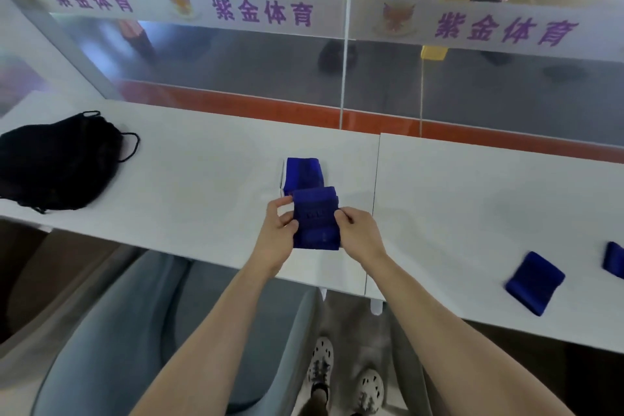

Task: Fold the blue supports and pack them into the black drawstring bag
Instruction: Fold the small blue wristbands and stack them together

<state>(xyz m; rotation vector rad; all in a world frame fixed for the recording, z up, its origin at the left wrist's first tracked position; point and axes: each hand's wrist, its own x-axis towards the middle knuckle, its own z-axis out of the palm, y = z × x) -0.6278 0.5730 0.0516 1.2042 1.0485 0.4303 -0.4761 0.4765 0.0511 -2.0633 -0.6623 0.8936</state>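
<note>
Folding | left hand point(278, 235) and right hand point(358, 233) pinch a blue support's point(315, 219) side edges, squaring the fold on the table point(202, 179) | bag point(57, 165) waits far left, well apart

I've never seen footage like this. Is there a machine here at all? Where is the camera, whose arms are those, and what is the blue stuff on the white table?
There is no machine here: a person is working with bare hands. The single picture comes from a camera worn on their head, looking forward and down, so you see their own arms, legs and shoes. The left hand and right hand each pinch one side of a blue support, a cloth band, near the front edge of the white table. Just behind it lies a second support. Far to the right lie a third support and a fourth support, which is cut off by the picture's edge. The black drawstring bag sits at the far left, well away from the hands.
</note>
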